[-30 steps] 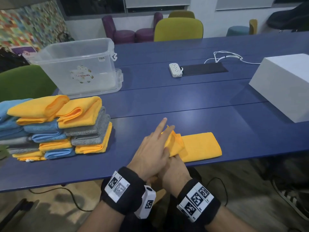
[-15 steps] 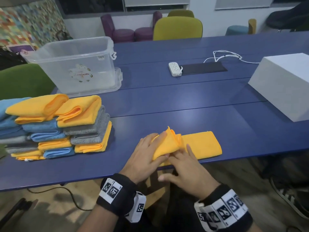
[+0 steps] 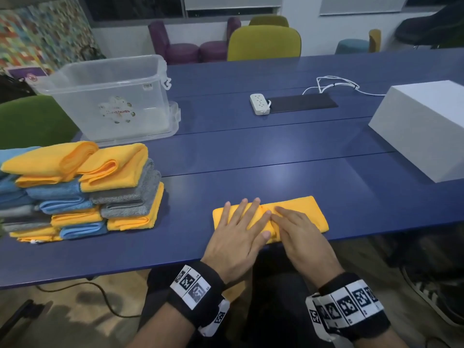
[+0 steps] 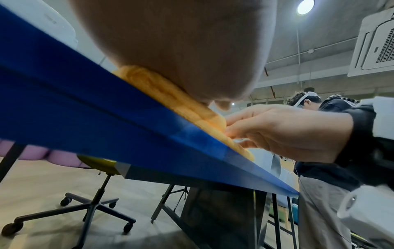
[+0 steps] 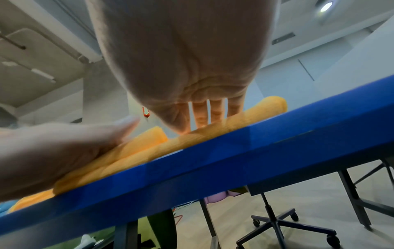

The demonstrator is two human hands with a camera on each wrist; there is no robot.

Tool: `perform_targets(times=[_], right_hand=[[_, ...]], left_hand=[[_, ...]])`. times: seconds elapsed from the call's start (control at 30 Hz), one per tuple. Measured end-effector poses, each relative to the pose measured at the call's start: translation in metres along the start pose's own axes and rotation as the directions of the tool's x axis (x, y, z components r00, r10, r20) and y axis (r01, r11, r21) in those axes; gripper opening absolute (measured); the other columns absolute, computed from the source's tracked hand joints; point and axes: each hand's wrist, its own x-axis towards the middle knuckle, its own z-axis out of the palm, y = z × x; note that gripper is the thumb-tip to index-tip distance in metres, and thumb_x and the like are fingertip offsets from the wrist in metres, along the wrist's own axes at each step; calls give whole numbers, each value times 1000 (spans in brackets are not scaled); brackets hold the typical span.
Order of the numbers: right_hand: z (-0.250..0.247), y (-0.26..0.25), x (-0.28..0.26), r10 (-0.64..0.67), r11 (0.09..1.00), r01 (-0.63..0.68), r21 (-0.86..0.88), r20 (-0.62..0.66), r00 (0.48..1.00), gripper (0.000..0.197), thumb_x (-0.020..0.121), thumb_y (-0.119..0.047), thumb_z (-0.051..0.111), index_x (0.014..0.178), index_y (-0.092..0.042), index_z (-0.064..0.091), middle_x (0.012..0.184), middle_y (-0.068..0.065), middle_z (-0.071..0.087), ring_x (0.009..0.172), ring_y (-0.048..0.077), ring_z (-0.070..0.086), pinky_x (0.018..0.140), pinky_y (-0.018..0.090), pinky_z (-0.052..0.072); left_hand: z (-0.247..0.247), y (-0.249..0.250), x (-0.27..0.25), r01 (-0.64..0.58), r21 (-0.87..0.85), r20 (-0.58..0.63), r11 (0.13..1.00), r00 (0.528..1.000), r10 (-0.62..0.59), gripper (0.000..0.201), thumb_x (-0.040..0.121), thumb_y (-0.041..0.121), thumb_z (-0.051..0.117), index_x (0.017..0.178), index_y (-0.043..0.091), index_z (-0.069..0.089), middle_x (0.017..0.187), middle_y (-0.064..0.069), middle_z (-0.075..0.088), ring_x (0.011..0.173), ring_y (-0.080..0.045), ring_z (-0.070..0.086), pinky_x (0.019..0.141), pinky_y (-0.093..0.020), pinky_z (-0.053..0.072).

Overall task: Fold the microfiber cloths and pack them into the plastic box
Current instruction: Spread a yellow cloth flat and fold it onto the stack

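A folded yellow microfiber cloth lies as a long strip near the table's front edge. My left hand lies flat on its left half with fingers spread. My right hand lies flat on the middle, fingers straight. The same cloth shows under both palms in the wrist views. A stack of folded yellow, blue and grey cloths stands at the left. Behind the stack sits the clear plastic box, with nothing in it.
A white box stands at the right of the blue table. A power strip with a white cable and a dark mat lie at the far middle. Chairs stand behind the table. Another person shows in the left wrist view.
The raised left end of the yellow cloth has been laid down flat. Both hands went from holding the fold to lying flat on the cloth.
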Motion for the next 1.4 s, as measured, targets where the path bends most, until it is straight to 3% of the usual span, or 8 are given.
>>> perform_targets(times=[0.17, 0.43, 0.7, 0.87, 1.03, 1.17, 1.3, 1.4], right_hand=[[-18, 7, 0, 425, 883, -456, -114, -222, 878, 47, 95, -37, 61, 134, -12, 55, 134, 13, 52, 119, 33, 49, 92, 49, 46], [-37, 14, 16, 717, 685, -720, 115, 70, 694, 45, 90, -49, 67, 96, -6, 54, 88, 8, 59, 84, 29, 56, 68, 38, 43], [-53, -15, 32, 533, 685, -410, 602, -32, 845, 18, 81, -23, 71, 88, -15, 56, 80, 4, 60, 76, 23, 58, 66, 41, 45], [-34, -68, 42, 280, 789, -202, 580, -48, 959, 23, 78, -15, 73, 85, -25, 54, 80, -8, 60, 72, 7, 56, 63, 27, 45], [-8, -83, 42, 82, 883, -94, 460, 46, 996, 24, 82, -47, 70, 94, -33, 53, 100, -15, 56, 87, 4, 57, 75, 30, 51], [-6, -77, 45, 49, 855, -73, 513, 61, 997, 35, 90, -65, 54, 95, -32, 66, 97, -13, 58, 87, 5, 59, 81, 32, 51], [3, -69, 45, -52, 937, 9, 350, 111, 992, 15, 94, -38, 65, 107, -33, 70, 104, -17, 51, 87, 0, 52, 83, 28, 48], [6, -74, 43, -59, 979, 30, 202, 137, 989, 20, 92, -43, 66, 112, -38, 64, 111, -18, 44, 94, 6, 53, 75, 27, 48]], left_hand=[[4, -1, 1, 43, 24, 27, 999, 999, -43, 59, 107, 60, 7, 163, 40, 11, 173, 5, 0, 159, -22, -4, 127, -55, -4], [2, 3, 2, 63, 36, 40, 997, 997, -65, 61, 106, 62, 9, 163, 40, 9, 173, 3, 5, 159, -25, 1, 126, -58, -3], [0, 4, 5, 138, -39, 5, 990, 990, -138, 76, 102, 64, 24, 164, 23, 8, 171, 5, 17, 159, -21, 4, 126, -55, -7], [0, 2, 8, 206, -34, 12, 978, 979, -206, 80, 91, 73, 27, 159, 32, 22, 170, 0, 17, 159, -32, -2, 119, -70, -8], [-4, -5, 0, 336, -253, 20, 907, 939, -342, 90, 76, 74, 26, 158, 39, 12, 173, -7, -2, 156, -30, -20, 123, -65, -4], [-23, -21, -21, 410, -535, 84, 739, 896, -436, 142, 55, 89, 68, 165, 22, 6, 170, 5, -14, 154, -14, -24, 128, -45, -4], [-47, -32, -49, 541, -636, 168, 550, 793, -586, 135, 58, 80, 76, 161, 11, 22, 165, -2, 29, 152, -20, 25, 122, -36, 28], [-54, -34, -49, 586, -655, 159, 476, 723, -672, 60, 73, 72, 72, 103, 21, 64, 112, -12, 69, 103, -25, 65, 91, -43, 55]])
